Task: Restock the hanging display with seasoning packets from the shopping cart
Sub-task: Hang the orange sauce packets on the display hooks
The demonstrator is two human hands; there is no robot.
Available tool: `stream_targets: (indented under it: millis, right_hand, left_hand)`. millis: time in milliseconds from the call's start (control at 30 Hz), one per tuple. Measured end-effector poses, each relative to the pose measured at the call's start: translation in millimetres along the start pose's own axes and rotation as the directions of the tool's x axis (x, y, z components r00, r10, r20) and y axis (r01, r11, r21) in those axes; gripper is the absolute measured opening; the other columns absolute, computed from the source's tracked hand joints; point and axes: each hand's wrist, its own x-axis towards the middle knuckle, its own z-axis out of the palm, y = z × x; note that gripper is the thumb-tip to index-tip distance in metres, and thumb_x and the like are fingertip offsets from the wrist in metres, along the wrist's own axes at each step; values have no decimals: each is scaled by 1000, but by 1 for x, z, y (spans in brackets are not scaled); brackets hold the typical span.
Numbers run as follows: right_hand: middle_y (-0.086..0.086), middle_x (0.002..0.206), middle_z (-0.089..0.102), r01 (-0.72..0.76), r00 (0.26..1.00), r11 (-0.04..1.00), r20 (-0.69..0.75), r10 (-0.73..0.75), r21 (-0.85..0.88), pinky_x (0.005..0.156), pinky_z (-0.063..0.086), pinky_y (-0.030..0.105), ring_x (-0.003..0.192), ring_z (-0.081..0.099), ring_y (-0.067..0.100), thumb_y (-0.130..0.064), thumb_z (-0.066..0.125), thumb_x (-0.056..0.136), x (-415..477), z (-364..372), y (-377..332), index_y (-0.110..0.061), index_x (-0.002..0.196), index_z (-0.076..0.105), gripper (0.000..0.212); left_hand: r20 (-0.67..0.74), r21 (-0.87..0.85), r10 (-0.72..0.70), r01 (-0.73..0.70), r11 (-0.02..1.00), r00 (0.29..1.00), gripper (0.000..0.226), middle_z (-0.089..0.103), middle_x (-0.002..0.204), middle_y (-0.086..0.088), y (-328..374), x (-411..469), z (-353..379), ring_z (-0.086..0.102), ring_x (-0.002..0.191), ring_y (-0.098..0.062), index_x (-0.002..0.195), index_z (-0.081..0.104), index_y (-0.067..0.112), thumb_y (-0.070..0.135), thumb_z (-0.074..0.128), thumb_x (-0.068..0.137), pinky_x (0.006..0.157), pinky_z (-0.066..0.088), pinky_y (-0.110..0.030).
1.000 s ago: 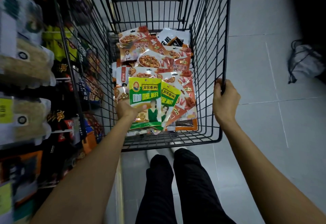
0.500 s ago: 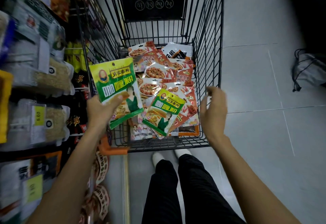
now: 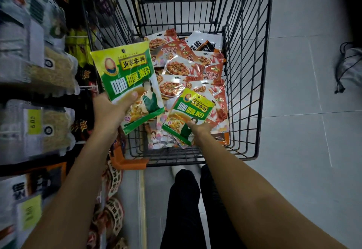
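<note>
Over smooth tiles (image 3: 293, 150), left hand (image 3: 109, 111) grips glossy packet (image 3: 127, 76).

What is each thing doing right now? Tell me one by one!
Big green packet, held up at the cart's left side, gripped by the left hand.
Small green packet, on the pile, right hand at its lower edge; grip unclear.
Red packets, piled in the shopping cart.
Hanging display, stocked with hanging bags, blurred.
</note>
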Motion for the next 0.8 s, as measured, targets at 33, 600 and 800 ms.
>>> stream_targets:
  millis: [33,600,800]
  right_hand:
    - [20,126,58,-16,1000,1000,-17,16,-6,99,48,44,117,55,37,-19,78,81,2,3,1,1,116,53,47]
    - [13,132,54,299,927,946,198,-320,126,96,48,48,123,53,32,1,50,96,-32,-19,-38,-5,134,44,39]
    - [5,105,65,480,778,864,382,-499,152,76,57,30,97,65,18,-9,60,93,-95,-54,-102,-2,117,55,26]
  left_hand:
    - [-5,1,-6,6,1000,1000,26,68,95,6,-2,2,1,65,81,-5,106,64,20,15,74,82,68,52,-22]
    - [27,-55,-246,247,967,969,22,68,104,-12,-6,1,0,64,100,-31,96,62,17,27,75,81,82,55,-44]
    - [-39,-109,-115,110,988,993,24,65,112,0,41,-33,-28,61,101,-19,105,60,28,29,70,84,62,45,-24]
